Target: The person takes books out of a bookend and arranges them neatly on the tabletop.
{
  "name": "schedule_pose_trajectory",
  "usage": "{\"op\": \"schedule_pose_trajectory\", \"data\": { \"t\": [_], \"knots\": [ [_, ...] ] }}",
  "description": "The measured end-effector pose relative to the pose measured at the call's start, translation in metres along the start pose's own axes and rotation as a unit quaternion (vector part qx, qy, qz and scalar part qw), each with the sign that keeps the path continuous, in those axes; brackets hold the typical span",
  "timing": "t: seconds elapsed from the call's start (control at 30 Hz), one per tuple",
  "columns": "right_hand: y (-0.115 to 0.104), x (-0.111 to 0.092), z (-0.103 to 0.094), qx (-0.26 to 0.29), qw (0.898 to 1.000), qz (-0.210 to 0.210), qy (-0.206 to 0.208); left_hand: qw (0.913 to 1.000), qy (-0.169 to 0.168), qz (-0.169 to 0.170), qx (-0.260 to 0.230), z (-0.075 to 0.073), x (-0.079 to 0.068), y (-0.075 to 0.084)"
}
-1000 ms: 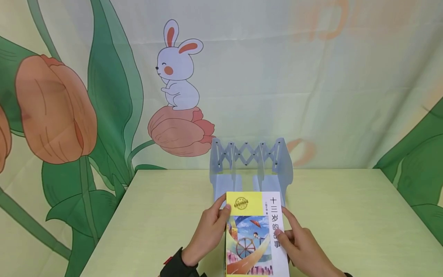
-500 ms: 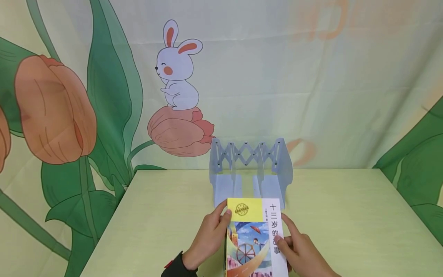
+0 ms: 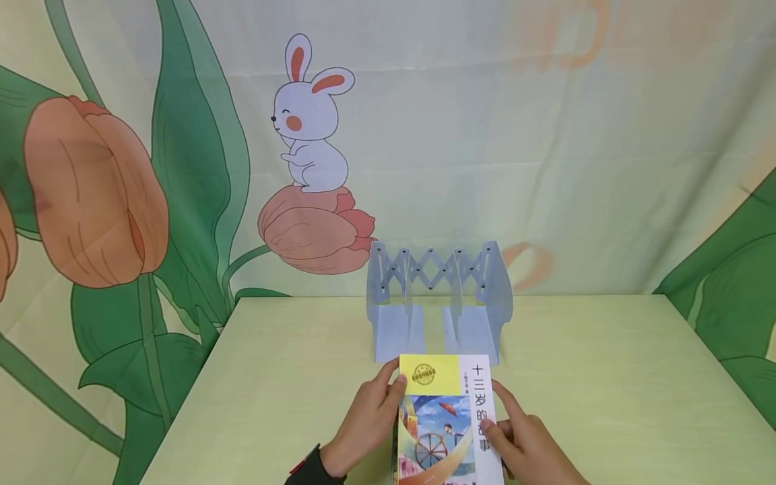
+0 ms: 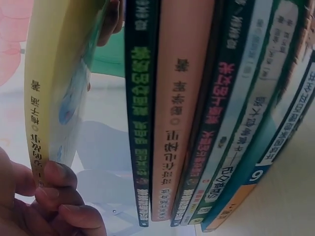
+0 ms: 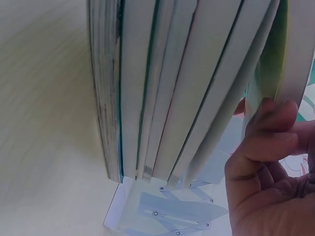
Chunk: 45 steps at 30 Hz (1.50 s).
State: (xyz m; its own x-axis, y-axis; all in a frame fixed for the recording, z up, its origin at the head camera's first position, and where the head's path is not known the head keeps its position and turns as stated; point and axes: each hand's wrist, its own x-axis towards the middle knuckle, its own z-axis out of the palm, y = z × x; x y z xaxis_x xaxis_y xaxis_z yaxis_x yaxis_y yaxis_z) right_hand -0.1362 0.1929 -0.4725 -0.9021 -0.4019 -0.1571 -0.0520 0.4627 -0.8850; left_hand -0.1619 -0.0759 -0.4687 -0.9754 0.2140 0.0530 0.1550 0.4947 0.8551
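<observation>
A paperback book [image 3: 439, 431] with a yellow, white and illustrated cover lies face up between my two hands at the bottom of the head view. My left hand [image 3: 366, 411] pinches its left edge near the top, thumb on the cover. On the opposite side, my right hand [image 3: 527, 441] grips the right edge with its thumb on the white strip. Both wrist views show this book apart from a stack of several books [image 4: 177, 123] underneath, their printed spines facing the left wrist camera and page edges the right one. The cover hides most of that stack in the head view.
Beyond the book stands a pale blue expandable book rack [image 3: 394, 333] with upright dividers and a scissor-style back. It sits on a light yellow-green table [image 3: 291, 364], close to its back edge. Behind hangs a cloth backdrop [image 3: 461, 135] printed with a rabbit and tulips.
Both hands have drawn the book back toward the person, lower in the head view, uncovering more of the rack's front. Their grip looks the same.
</observation>
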Motion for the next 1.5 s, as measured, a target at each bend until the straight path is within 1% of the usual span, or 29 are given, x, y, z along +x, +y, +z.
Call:
{"op": "schedule_pose_trajectory", "data": {
  "t": [0.17,0.37,0.53,0.7,0.87,1.03,1.23,1.43,1.5],
  "knots": [
    [0.002,0.002,0.001,-0.008,1.000,0.006,-0.007,1.0000,-0.003,-0.001,0.008,0.001,0.000,-0.002],
    [0.004,0.002,0.001,-0.011,1.000,0.002,-0.013,0.9999,-0.002,-0.004,0.017,0.003,0.000,-0.004],
    [0.009,0.004,0.002,-0.010,1.000,-0.015,-0.014,0.9997,-0.004,-0.002,0.023,0.003,0.001,-0.007],
    [0.014,0.005,0.002,-0.005,0.999,-0.041,-0.019,0.9995,-0.009,-0.003,0.029,0.003,0.000,-0.009],
    [0.018,0.006,0.002,-0.021,0.998,-0.060,-0.019,0.9993,-0.012,-0.005,0.036,0.005,0.000,-0.012],
    [0.019,0.007,0.003,-0.030,0.998,-0.059,-0.013,0.9993,-0.015,-0.014,0.032,0.005,0.001,-0.015],
    [0.022,0.008,0.004,-0.054,0.996,-0.066,-0.002,0.9989,-0.010,-0.012,0.044,0.007,0.002,-0.020],
    [0.022,0.009,0.004,-0.042,0.998,-0.048,-0.009,0.9982,0.002,-0.012,0.058,0.007,0.002,-0.025],
    [0.022,0.008,0.005,-0.051,0.997,-0.054,-0.003,0.9982,0.004,-0.011,0.059,0.007,0.001,-0.026]
  ]
}}
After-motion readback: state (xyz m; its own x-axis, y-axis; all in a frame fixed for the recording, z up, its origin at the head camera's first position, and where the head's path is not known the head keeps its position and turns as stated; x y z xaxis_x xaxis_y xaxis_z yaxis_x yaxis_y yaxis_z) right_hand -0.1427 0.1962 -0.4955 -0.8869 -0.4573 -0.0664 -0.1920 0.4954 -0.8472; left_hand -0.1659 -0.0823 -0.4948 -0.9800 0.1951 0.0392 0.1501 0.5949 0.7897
